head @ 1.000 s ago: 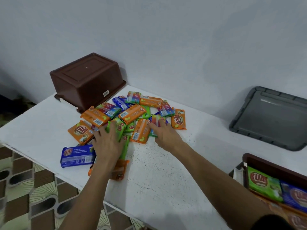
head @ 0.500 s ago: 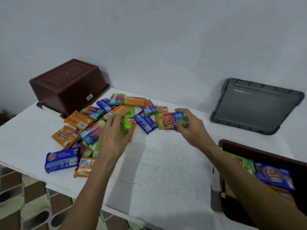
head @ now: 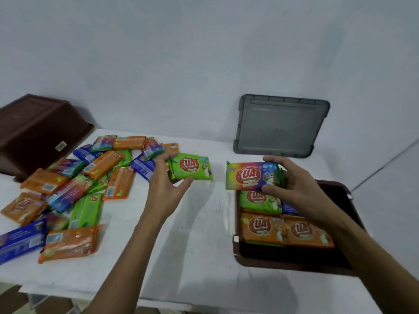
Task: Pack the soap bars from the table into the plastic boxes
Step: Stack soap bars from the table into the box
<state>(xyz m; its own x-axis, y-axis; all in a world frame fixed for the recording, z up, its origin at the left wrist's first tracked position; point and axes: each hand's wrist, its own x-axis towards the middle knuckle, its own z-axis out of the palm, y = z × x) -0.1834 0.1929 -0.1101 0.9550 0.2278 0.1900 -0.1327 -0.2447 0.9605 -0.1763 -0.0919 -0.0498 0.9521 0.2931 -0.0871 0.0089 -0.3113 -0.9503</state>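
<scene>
My left hand (head: pixel 164 184) holds a green soap bar (head: pixel 192 168) between thumb and fingers, lifted just right of the pile of soap bars (head: pixel 74 189) on the white table (head: pixel 199 257). My right hand (head: pixel 292 184) grips a rainbow-wrapped soap bar (head: pixel 252 176) over the far left corner of the open brown plastic box (head: pixel 340 266). Inside that box lie a green bar (head: pixel 258 200), two orange bars (head: pixel 285 232) and a partly hidden blue one.
An upside-down brown plastic box (head: pixel 34 130) stands at the far left against the wall. A grey lid (head: pixel 281 125) leans on the wall behind the open box. Patterned floor shows past the table's front left edge.
Both hands left the pile and moved right, each lifting a bar. The right hand carried the rainbow bar over the open box. The view swung right.
</scene>
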